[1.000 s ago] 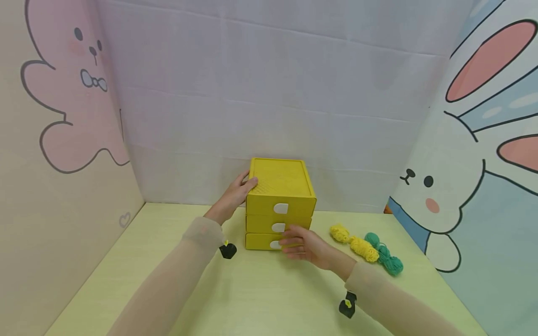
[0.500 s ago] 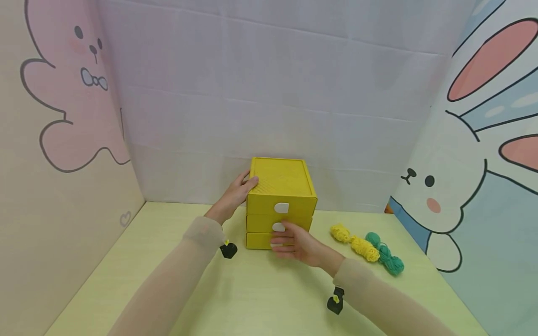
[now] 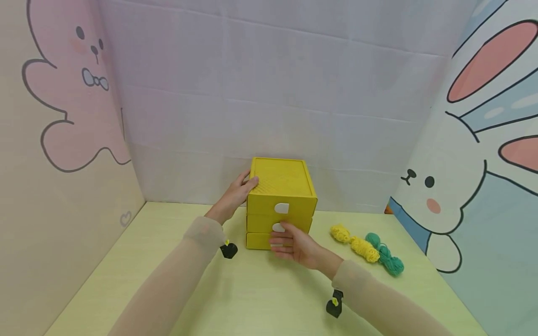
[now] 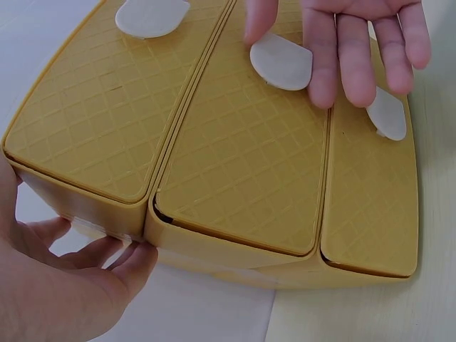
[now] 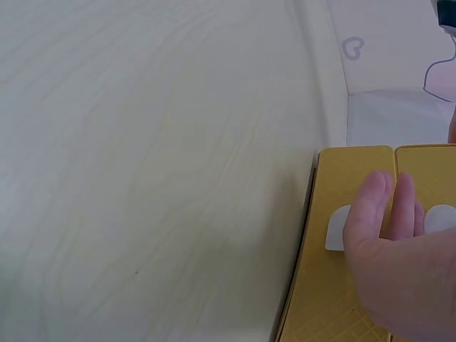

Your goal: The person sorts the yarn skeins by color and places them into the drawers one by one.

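Note:
A yellow desktop drawer box (image 3: 282, 175) with three stacked drawers stands against the back wall. Each drawer front has a white rounded pull tab (image 4: 152, 16). My left hand (image 3: 233, 196) holds the box at its upper left edge, thumb on top and fingers bent against the side (image 4: 78, 271). My right hand (image 3: 300, 245) is at the front, its thumb and index finger right at the edges of the middle drawer's tab (image 4: 282, 60). Its other fingers stretch straight across the bottom drawer and partly hide that drawer's tab (image 5: 338, 228). All the drawers look closed.
Yellow yarn bundles (image 3: 364, 248) and green yarn bundles (image 3: 393, 265) lie on the pale table (image 3: 260, 298) to the right of the box. A white cloth wall (image 3: 269, 84) rises behind, with cartoon-printed panels at both sides.
My right hand has moved a little left, bringing its thumb to the middle drawer's tab, and then stays nearly still. My left hand and the drawer box keep their places.

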`<action>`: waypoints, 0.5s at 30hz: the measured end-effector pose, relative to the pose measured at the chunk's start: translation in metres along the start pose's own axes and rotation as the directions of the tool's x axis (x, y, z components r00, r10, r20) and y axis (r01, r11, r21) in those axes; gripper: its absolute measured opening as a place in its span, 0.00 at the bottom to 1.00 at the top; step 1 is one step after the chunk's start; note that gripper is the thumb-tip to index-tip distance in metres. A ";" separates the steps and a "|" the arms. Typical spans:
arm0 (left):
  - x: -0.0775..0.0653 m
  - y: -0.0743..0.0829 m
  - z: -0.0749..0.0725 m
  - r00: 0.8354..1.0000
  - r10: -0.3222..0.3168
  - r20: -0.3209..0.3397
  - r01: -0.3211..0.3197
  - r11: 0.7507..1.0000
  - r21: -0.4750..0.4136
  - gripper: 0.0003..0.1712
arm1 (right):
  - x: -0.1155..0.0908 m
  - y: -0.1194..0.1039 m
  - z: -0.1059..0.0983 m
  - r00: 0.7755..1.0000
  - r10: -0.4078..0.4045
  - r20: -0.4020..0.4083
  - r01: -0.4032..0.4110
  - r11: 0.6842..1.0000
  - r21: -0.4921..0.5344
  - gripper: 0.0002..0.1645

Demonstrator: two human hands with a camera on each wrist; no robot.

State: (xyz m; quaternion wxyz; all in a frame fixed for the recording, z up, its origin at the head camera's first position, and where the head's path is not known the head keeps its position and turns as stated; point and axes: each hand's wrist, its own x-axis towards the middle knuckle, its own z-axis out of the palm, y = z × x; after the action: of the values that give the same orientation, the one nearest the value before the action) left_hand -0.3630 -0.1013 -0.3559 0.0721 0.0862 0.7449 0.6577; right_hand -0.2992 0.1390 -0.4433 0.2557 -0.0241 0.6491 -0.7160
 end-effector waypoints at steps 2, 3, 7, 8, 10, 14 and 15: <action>-0.001 0.000 0.000 1.000 0.000 0.000 0.000 1.000 0.000 0.43 | -0.001 0.001 0.000 1.000 -0.003 0.003 0.003 1.000 -0.003 0.42; -0.001 0.000 0.000 1.000 -0.001 0.001 0.001 1.000 0.000 0.43 | -0.001 0.001 0.000 1.000 -0.005 0.007 0.005 1.000 -0.009 0.42; -0.002 0.001 0.000 1.000 0.002 0.004 -0.002 1.000 -0.001 0.44 | -0.005 0.003 0.000 1.000 -0.010 0.022 0.011 0.999 -0.033 0.42; -0.002 0.001 0.000 1.000 0.002 0.004 -0.002 1.000 0.000 0.44 | -0.007 0.003 0.000 1.000 -0.010 0.027 0.011 0.999 -0.038 0.42; -0.002 0.001 -0.001 1.000 0.004 0.002 -0.004 1.000 0.002 0.44 | -0.010 0.005 0.000 0.999 -0.008 0.037 0.009 0.999 -0.047 0.42; -0.001 0.000 -0.001 1.000 0.001 0.001 -0.001 1.000 0.004 0.44 | -0.016 0.007 0.000 0.998 0.000 0.058 0.004 0.998 -0.059 0.43; -0.001 0.000 -0.001 1.000 0.000 0.001 0.000 1.000 0.003 0.44 | -0.018 0.008 0.000 0.998 -0.002 0.066 0.006 0.998 -0.067 0.44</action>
State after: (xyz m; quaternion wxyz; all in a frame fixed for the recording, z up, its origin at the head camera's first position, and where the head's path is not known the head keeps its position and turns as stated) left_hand -0.3625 -0.1019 -0.3558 0.0722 0.0867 0.7457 0.6566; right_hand -0.2811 0.1459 -0.4457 0.2746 -0.0574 0.6639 -0.6932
